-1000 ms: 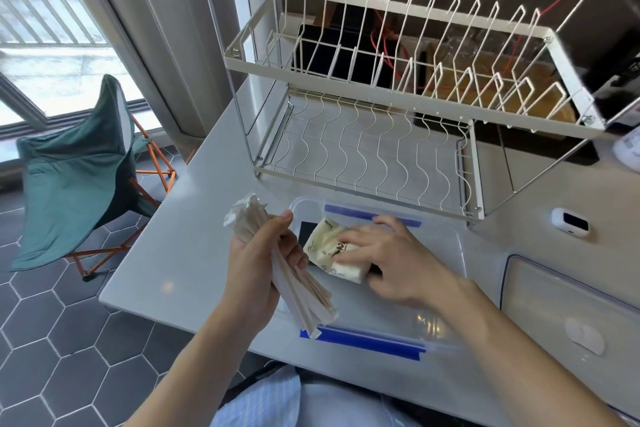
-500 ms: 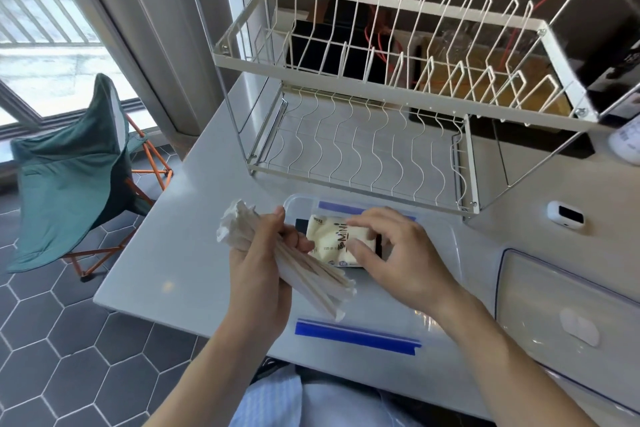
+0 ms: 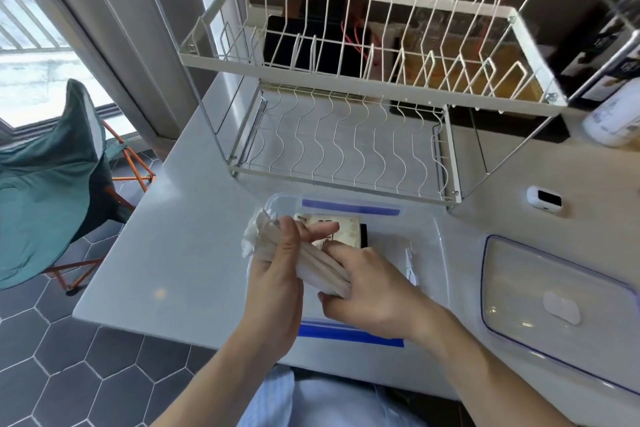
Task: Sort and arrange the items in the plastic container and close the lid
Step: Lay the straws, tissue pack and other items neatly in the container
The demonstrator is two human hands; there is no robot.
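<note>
A clear plastic container (image 3: 434,239) with blue clips sits on the white counter just in front of me. Inside it, at the far left, a cream packet (image 3: 343,224) lies over a small black item (image 3: 363,236). My left hand (image 3: 277,274) grips a bundle of paper-wrapped sticks (image 3: 311,260) above the container's left side. My right hand (image 3: 367,288) has closed on the bundle's lower end. The clear lid (image 3: 554,319) with a white tab lies flat to the right of the container.
A white two-tier wire dish rack (image 3: 346,135) stands right behind the container. A small white device (image 3: 543,199) and a white bottle (image 3: 613,118) sit at the right. The counter's edge runs along the left, with a green folding chair (image 3: 45,184) on the floor beyond.
My right hand left the cream packet lying in the container and moved back to grasp the lower end of the stick bundle. The left hand brought the bundle over the container.
</note>
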